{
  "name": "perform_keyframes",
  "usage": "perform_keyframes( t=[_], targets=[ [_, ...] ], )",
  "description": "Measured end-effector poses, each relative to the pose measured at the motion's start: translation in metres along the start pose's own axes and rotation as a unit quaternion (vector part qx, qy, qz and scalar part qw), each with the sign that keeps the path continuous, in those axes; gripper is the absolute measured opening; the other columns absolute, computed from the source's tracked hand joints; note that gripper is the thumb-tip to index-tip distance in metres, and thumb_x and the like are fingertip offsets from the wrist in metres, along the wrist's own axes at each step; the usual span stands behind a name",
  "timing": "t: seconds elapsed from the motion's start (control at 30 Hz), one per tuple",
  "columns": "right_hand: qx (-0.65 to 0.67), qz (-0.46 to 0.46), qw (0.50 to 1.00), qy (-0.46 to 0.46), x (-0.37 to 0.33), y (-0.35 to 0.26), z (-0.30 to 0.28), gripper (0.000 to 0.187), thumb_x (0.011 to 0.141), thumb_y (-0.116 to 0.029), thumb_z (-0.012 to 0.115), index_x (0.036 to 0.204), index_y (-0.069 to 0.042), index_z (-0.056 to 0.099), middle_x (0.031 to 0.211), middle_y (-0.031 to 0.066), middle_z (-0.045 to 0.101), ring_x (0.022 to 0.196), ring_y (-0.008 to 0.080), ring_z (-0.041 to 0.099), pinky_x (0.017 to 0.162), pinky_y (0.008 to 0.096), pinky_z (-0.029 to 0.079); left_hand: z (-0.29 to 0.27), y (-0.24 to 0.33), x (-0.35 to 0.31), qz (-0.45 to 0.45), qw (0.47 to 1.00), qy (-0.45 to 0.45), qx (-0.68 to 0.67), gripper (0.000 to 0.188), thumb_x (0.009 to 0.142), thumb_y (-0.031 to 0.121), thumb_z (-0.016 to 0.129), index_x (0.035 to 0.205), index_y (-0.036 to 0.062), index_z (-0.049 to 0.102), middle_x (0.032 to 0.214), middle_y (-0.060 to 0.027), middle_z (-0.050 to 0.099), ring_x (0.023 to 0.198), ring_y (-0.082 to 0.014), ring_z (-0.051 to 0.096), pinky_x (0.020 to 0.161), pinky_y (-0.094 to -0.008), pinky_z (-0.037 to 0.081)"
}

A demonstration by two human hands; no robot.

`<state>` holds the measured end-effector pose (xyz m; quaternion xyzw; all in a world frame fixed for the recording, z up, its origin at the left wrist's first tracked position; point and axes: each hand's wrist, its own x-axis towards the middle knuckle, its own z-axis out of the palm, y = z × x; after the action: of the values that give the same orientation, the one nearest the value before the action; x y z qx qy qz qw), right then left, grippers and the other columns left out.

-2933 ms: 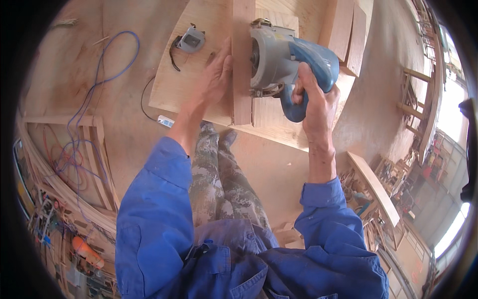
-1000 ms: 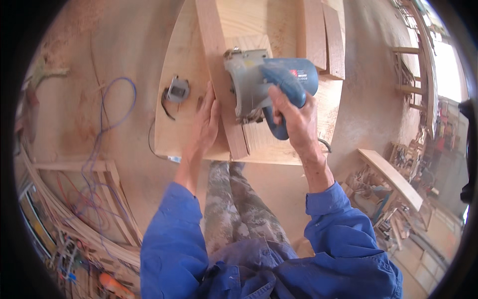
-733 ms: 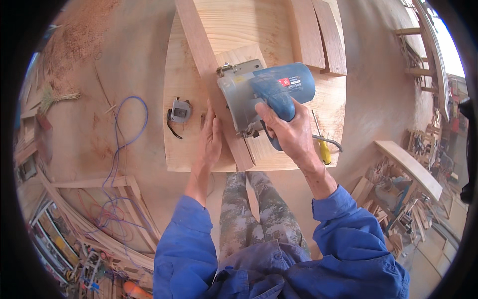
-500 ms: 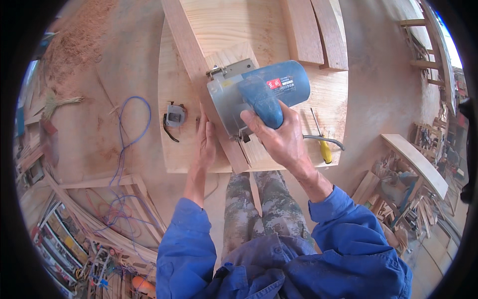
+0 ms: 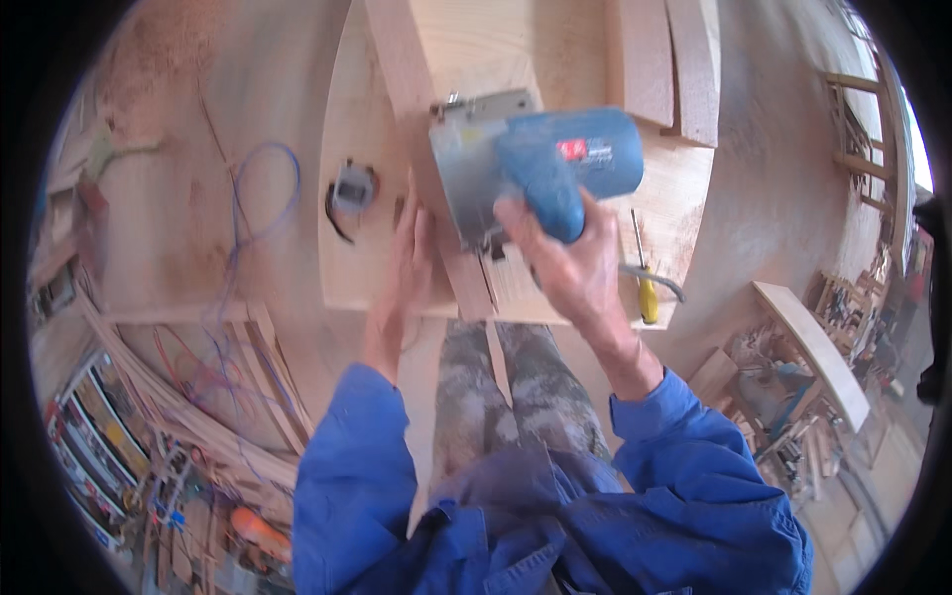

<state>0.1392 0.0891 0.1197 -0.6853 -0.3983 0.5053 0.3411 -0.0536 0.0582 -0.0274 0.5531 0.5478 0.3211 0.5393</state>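
Note:
My right hand (image 5: 585,260) is wrapped around the handle of a blue circular saw (image 5: 565,149). The saw's metal guard and base lie across a long reddish-brown wooden plank (image 5: 401,61), which runs from the far edge toward me. Its blade is hidden. With fingers straight and together, my left hand (image 5: 405,263) lies flat along the plank's left side. A small light board (image 5: 511,288) sits beneath the saw, beside the plank. To the left of my left hand is a grey tape measure (image 5: 354,185).
Everything rests on a pale wooden tabletop (image 5: 362,278). A yellow-handled screwdriver (image 5: 648,297) lies near its right front corner, by the saw's cord. Two thick wooden pieces (image 5: 643,64) stand far right. On the floor are a looped blue hose (image 5: 297,178) at left and a wooden board (image 5: 811,347) at right.
The whole view has shifted slightly and is a little blurred. The saw, my right hand and my left hand keep about the same places against the plank.

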Motion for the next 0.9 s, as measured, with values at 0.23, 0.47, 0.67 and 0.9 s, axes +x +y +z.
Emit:
perform_keyframes(
  t=[0.23, 0.47, 0.67, 0.9],
  targets=[
    [0.072, 0.009, 0.997, -0.017, -0.001, -0.005, 0.007, 0.03, 0.091, -0.026, 0.08, 0.089, 0.001, 0.067, 0.067, -0.0002, 0.061, 0.06, 0.0063, 0.053, 0.053, 0.0249, 0.043, -0.012, -0.008, 0.005, 0.01, 0.999, 0.03, 0.014, 0.056, 0.112, 0.031, 0.033, 0.162, 0.007, 0.023, 0.168, -0.01, 0.027, 0.155, -0.0243, 0.024, 0.126, -0.0372, 0.018],
    [0.059, -0.029, 0.998, -0.002, 0.0, -0.002, 0.015, 0.022, 0.095, -0.022, 0.072, 0.091, -0.001, 0.066, 0.064, 0.0014, 0.053, 0.054, 0.0095, 0.049, 0.052, 0.0257, 0.04, -0.006, -0.029, 0.001, 0.035, 0.997, 0.05, 0.037, 0.057, 0.112, 0.033, 0.033, 0.163, 0.0102, 0.022, 0.167, -0.0099, 0.028, 0.154, -0.0257, 0.027, 0.126, -0.0399, 0.018],
    [0.07, -0.049, 0.996, -0.012, 0.007, -0.003, 0.014, 0.022, 0.094, -0.022, 0.073, 0.091, -0.002, 0.066, 0.063, 0.0021, 0.053, 0.053, 0.0105, 0.048, 0.052, 0.0263, 0.04, -0.003, -0.027, 0.003, 0.039, 0.998, 0.048, -0.013, 0.057, 0.112, 0.035, 0.032, 0.163, 0.0116, 0.022, 0.168, -0.0081, 0.027, 0.154, -0.0249, 0.026, 0.127, -0.039, 0.016],
    [0.079, -0.042, 0.996, -0.009, 0.011, -0.006, 0.012, 0.023, 0.093, -0.024, 0.075, 0.089, -0.002, 0.067, 0.063, 0.0016, 0.054, 0.052, 0.0112, 0.048, 0.051, 0.0269, 0.039, -0.003, -0.018, 0.004, 0.011, 0.998, 0.04, -0.037, 0.058, 0.112, 0.039, 0.032, 0.163, 0.014, 0.022, 0.168, -0.0044, 0.027, 0.155, -0.0192, 0.023, 0.128, -0.0358, 0.013]
  ],
)
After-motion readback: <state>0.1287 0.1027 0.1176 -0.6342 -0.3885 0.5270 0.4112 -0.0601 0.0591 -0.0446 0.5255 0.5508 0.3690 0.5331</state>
